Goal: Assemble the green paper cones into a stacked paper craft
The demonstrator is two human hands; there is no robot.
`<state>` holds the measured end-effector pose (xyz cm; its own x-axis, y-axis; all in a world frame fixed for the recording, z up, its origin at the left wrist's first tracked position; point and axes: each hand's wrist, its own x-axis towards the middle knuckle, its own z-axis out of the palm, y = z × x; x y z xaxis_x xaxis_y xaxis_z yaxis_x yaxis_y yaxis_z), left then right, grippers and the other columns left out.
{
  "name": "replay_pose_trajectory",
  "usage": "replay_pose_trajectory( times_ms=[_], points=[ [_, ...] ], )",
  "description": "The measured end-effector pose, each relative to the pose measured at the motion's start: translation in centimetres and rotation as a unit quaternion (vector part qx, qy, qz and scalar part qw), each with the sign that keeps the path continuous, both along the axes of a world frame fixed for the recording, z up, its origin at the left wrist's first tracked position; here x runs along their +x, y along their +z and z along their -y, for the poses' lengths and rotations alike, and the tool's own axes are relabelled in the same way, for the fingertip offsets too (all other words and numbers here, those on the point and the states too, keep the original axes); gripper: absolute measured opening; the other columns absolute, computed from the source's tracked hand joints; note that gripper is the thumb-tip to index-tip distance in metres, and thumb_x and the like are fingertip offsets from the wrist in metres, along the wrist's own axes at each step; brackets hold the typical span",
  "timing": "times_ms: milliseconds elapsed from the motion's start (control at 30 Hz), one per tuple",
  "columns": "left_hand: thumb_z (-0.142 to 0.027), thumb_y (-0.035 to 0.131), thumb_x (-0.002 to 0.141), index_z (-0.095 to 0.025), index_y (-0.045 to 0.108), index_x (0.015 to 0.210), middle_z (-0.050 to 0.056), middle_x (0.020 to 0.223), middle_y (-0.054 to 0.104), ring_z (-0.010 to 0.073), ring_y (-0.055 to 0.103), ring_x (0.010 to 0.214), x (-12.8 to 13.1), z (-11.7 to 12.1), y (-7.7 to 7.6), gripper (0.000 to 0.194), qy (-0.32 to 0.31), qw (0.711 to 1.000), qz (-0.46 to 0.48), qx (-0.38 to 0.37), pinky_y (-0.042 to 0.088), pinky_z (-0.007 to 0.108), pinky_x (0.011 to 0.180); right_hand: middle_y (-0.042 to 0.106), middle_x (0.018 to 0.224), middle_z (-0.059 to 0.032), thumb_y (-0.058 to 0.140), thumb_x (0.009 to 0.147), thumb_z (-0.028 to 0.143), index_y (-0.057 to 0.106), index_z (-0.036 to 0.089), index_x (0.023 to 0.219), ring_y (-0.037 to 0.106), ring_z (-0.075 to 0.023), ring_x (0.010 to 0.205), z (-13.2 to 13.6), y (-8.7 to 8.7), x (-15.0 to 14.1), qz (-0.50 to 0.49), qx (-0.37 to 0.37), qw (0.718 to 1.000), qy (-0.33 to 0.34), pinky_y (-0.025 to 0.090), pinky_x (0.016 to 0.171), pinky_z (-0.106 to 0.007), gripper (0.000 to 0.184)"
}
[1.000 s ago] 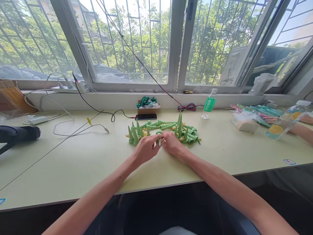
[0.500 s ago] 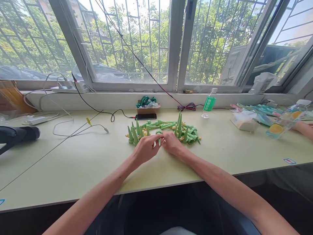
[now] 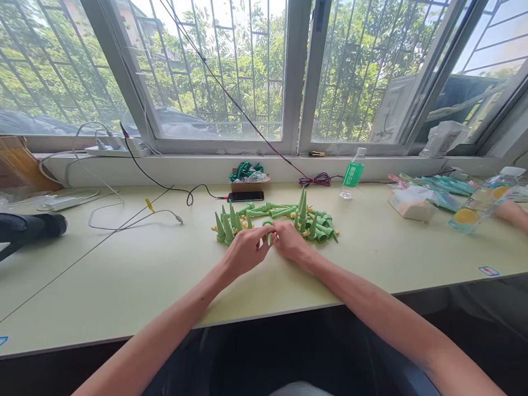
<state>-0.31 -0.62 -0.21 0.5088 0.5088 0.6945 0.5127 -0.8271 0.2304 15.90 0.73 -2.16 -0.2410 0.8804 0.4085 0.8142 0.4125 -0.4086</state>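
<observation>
Between my hands is a green plastic plant watering spike (image 3: pixel 268 223), its wide collar up and its narrow tip down. My left hand (image 3: pixel 246 246) pinches it from the left side. From the right, my right hand (image 3: pixel 289 241) has its fingers curled in against the spike; what they grip is hidden. More green spikes (image 3: pixel 221 228) stand upright just left of my hands, and a taller spike (image 3: pixel 303 212) stands on the right. Several green pieces (image 3: pixel 323 236) lie heaped behind and right, with small yellow parts (image 3: pixel 306 234) among them.
Behind the pile lie a black phone (image 3: pixel 246 196) on a cable and a small box (image 3: pixel 244 185) of green wrapping. A green-labelled bottle (image 3: pixel 353 175) stands back right. Tissues (image 3: pixel 412 201), another bottle (image 3: pixel 468 214) and another person's hand (image 3: pixel 513 213) are farther right. A white cable (image 3: pixel 124 224) lies left.
My hands and the spike look the same as before. At the right edge, the other person's hand has shifted slightly.
</observation>
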Motion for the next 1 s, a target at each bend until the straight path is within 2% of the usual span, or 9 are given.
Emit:
replay_pose_trajectory(
  times_ms=[333, 533, 733, 1000],
  points=[
    [-0.022, 0.052, 0.090, -0.019, 0.069, 0.098, -0.003, 0.058, 0.059, 0.0070, 0.044, 0.044, -0.01, -0.04, 0.03, 0.019, 0.013, 1.000, 0.005, 0.007, 0.038, 0.019, 0.051, 0.062, 0.079, -0.0055, 0.049, 0.085, 0.012, 0.056, 0.017, 0.082, 0.053, -0.0162, 0.070, -0.02, 0.03, -0.19, -0.008, -0.008, 1.000, -0.007, 0.038, 0.064, -0.025, 0.009],
    [-0.028, 0.050, 0.093, -0.018, 0.069, 0.095, -0.002, 0.058, 0.061, 0.0075, 0.043, 0.043, 0.01, -0.03, 0.34, 0.021, 0.053, 0.996, 0.059, 0.033, 0.038, 0.020, 0.051, 0.061, 0.077, -0.0044, 0.054, 0.089, 0.016, 0.055, 0.016, 0.079, 0.051, -0.0144, 0.068, 0.02, 0.01, -0.35, -0.024, -0.012, 1.000, -0.008, 0.037, 0.066, -0.025, 0.010],
    [-0.027, 0.052, 0.092, -0.017, 0.070, 0.094, -0.002, 0.062, 0.065, 0.0062, 0.041, 0.042, 0.02, -0.02, 0.46, 0.020, 0.077, 0.991, 0.103, 0.043, 0.039, 0.019, 0.050, 0.062, 0.077, -0.0038, 0.054, 0.089, 0.014, 0.056, 0.016, 0.079, 0.052, -0.0131, 0.069, 0.01, 0.09, -0.35, -0.057, -0.005, 0.998, -0.001, 0.036, 0.066, -0.024, 0.010],
    [-0.027, 0.052, 0.092, -0.017, 0.070, 0.094, -0.001, 0.065, 0.067, 0.0066, 0.044, 0.041, 0.00, -0.14, 0.36, 0.020, 0.078, 0.990, 0.110, 0.044, 0.040, 0.020, 0.050, 0.062, 0.079, -0.0046, 0.051, 0.091, 0.013, 0.057, 0.014, 0.084, 0.052, -0.0131, 0.070, -0.09, 0.06, -0.34, -0.060, -0.004, 0.998, 0.000, 0.037, 0.066, -0.024, 0.010]
  ],
)
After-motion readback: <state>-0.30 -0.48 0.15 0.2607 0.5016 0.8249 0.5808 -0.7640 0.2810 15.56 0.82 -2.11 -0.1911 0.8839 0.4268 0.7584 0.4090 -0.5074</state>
